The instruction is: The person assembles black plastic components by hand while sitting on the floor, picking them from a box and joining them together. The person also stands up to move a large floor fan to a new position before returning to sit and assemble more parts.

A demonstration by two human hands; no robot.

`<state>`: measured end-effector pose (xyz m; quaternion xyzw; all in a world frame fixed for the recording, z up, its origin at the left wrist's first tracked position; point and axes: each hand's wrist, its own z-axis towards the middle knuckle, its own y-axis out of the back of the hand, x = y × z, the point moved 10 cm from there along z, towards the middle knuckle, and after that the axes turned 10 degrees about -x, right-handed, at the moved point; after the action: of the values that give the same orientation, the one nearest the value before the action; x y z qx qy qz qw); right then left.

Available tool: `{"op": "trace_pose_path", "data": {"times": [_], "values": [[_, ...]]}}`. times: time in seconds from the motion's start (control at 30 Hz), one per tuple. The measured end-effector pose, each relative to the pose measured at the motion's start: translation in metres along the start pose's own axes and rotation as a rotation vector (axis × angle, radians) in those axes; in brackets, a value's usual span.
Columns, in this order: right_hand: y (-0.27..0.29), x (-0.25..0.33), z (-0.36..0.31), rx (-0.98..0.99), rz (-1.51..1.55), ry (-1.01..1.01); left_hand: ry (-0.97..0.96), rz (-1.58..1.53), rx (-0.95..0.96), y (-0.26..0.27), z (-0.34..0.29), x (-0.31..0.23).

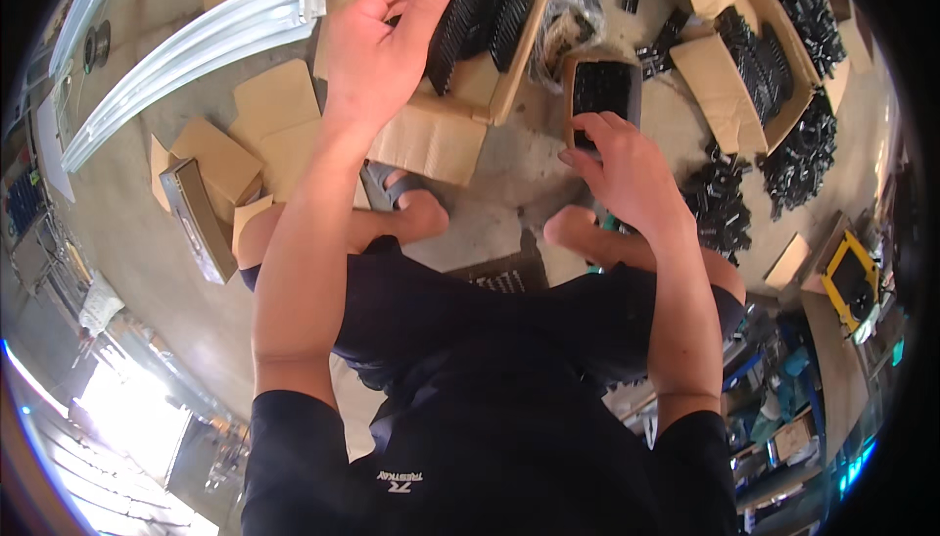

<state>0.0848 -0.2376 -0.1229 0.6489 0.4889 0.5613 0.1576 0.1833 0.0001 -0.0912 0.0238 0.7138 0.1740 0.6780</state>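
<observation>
My left hand (377,56) is raised over the near left side of a large open cardboard box (509,110). Its thumb and forefinger close together in a pinch, and whatever may be between them is hidden. Black ribbed plastic strips (470,17) stand in rows inside that box, partly behind the hand. At the near edge of a small box (570,95) filled with black pieces (602,84), my right hand (632,169) has its fingers curled toward the thumb. Something dark shows between those fingertips, too small to name.
To the right, another carton (729,95) holds black ribbed strips, with heaps of black plastic parts (720,203) around it. A clear plastic bag (573,22) lies between the boxes. Long white metal profiles (196,56) and opened cardboard (279,110) lie at left.
</observation>
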Motion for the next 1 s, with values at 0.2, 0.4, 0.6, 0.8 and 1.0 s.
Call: {"op": "trace_pose_path", "data": {"times": [0.2, 0.4, 0.6, 0.8, 1.0], "values": [[0.014, 0.059, -0.012, -0.313, 0.042, 0.195, 0.126, -0.374, -0.145, 0.036, -0.007, -0.042], [-0.066, 0.04, 0.021, -0.07, 0.099, -0.083, -0.042, -0.586, -0.135, 0.081, -0.026, -0.112], [-0.175, 0.059, 0.117, 0.023, -0.16, -0.114, -0.032, -0.742, -0.147, 0.115, -0.045, -0.123], [-0.253, 0.044, 0.172, 0.022, -0.276, -0.079, -0.089, -0.986, -0.112, 0.149, -0.038, -0.122], [-0.263, 0.062, 0.188, 0.015, -0.309, -0.062, 0.071, -1.122, -0.204, 0.164, -0.023, -0.09]]}}
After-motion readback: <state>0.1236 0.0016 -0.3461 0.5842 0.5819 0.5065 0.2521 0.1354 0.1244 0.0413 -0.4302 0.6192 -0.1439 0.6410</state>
